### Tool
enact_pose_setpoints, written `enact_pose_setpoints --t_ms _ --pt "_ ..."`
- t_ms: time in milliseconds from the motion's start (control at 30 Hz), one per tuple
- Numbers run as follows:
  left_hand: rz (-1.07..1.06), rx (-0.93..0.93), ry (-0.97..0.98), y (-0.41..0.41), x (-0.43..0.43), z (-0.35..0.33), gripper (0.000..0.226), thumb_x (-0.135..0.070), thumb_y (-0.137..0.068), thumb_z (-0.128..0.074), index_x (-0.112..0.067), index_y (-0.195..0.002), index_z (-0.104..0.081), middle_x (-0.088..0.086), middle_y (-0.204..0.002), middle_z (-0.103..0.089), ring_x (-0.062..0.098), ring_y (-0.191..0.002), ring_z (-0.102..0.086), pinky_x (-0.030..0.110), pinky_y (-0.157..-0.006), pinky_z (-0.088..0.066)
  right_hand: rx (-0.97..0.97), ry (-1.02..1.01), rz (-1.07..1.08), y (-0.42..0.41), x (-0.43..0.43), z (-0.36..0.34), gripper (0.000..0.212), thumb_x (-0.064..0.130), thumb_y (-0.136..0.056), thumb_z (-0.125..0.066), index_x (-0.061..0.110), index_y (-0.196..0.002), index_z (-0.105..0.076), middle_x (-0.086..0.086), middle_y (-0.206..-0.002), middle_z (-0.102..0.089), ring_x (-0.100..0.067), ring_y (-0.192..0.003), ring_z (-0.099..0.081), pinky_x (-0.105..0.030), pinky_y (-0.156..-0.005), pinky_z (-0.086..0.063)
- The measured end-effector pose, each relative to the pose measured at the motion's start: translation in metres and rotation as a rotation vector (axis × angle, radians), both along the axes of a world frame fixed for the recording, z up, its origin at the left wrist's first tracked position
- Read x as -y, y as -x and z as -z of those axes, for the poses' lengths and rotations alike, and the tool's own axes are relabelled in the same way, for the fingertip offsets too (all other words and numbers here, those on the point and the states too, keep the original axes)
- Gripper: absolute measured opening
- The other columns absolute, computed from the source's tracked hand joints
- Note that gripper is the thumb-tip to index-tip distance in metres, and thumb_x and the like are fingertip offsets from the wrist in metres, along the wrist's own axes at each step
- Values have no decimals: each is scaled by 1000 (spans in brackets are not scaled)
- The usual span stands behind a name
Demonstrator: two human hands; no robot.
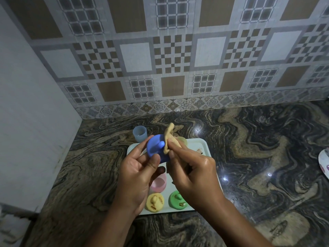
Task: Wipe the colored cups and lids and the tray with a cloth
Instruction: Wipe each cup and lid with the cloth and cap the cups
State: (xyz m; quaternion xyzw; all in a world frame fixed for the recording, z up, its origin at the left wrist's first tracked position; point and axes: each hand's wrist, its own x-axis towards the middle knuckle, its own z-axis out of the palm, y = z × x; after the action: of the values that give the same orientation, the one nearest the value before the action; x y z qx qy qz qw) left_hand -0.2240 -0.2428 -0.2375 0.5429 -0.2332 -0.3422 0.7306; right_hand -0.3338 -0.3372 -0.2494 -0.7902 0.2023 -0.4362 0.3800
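Note:
My left hand [138, 172] grips a blue lid [156, 147] with a knob, held up above the white tray [202, 145]. My right hand [193, 172] pinches a beige cloth [169, 138] against the lid's right edge. On the tray's near part lie a yellow lid [154, 202] and a green lid [176, 199], both with brown smears. A pink cup [159, 183] stands on the tray behind them, partly hidden by my left hand. A yellowish cup [183, 140] shows at the tray's far edge behind the cloth. A pale blue cup [139, 133] stands on the counter beyond the tray.
The tray sits on a dark swirled stone counter [258, 157] in a corner, with a tiled wall behind and a plain wall at the left. A small brown scrap [199, 151] lies on the tray's far right. A patterned plate's edge [324, 163] shows at the far right.

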Motion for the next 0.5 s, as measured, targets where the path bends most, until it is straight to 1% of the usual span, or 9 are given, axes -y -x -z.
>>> enact_pose_setpoints --t_ms 33,67,133,200,233,300,333,400,500 --pt "-7 -21 -4 -1 -1 -2 44 -11 -86 -60 -15 -129 -60 11 -110 -75 20 -94 -70 24 -69 -56 6 -2 11 0 1 -1 30 11 -94 -62 12 -122 -75 -6 -87 -79 24 -76 -53 1 -74 -40" --pt "-12 -37 -8 -1 -1 -3 41 -15 -85 -60 -16 -126 -63 12 -106 -75 20 -87 -67 24 -64 -55 11 -24 16 0 2 -2 30 11 -94 -62 13 -121 -75 0 -82 -76 27 -73 -47 2 -73 -37" --pt "-46 -63 -10 -2 -1 -3 38 -22 -85 -60 -17 -122 -66 13 -101 -75 19 -78 -63 23 -60 -53 16 -96 9 0 4 -2 29 15 -95 -62 16 -121 -75 16 -80 -65 25 -68 -48 2 -70 -37" --pt "-99 -69 -13 -2 1 -1 37 -29 -86 -57 -19 -121 -67 10 -104 -75 18 -79 -68 24 -61 -54 5 -149 0 -2 3 0 29 19 -96 -62 19 -122 -75 26 -77 -59 17 -61 -54 -4 -62 -40" --pt "-103 -68 -8 -1 2 -1 38 -31 -87 -55 -19 -122 -66 9 -109 -74 19 -86 -71 25 -65 -56 2 -165 -6 -2 2 1 29 20 -97 -62 21 -123 -75 30 -70 -57 10 -54 -56 -11 -54 -42" --pt "-67 -50 22 1 3 -1 43 -26 -89 -54 -15 -130 -60 8 -119 -72 22 -105 -71 29 -76 -58 3 -186 -18 -2 1 2 30 22 -98 -61 26 -125 -74 27 -54 -53 -2 -44 -51 -26 -44 -42" --pt "-53 -23 34 3 3 -2 47 -20 -87 -56 -14 -134 -56 8 -120 -71 22 -109 -70 28 -79 -57 6 -193 -22 -2 1 2 30 22 -98 -60 29 -125 -73 22 -51 -52 -7 -42 -48 -31 -42 -41" --pt "-50 26 34 4 3 -4 54 -10 -82 -61 -16 -135 -53 9 -118 -72 20 -108 -70 24 -79 -57 16 -197 -23 -1 1 2 31 21 -98 -60 30 -126 -73 18 -50 -50 -5 -44 -45 -34 -42 -42" --pt "-64 19 1 2 3 -3 47 -16 -84 -60 -19 -130 -59 9 -104 -76 15 -94 -72 24 -69 -56 29 -187 -15 0 2 -1 30 20 -98 -61 22 -125 -73 20 -57 -60 -6 -45 -59 -31 -45 -48"
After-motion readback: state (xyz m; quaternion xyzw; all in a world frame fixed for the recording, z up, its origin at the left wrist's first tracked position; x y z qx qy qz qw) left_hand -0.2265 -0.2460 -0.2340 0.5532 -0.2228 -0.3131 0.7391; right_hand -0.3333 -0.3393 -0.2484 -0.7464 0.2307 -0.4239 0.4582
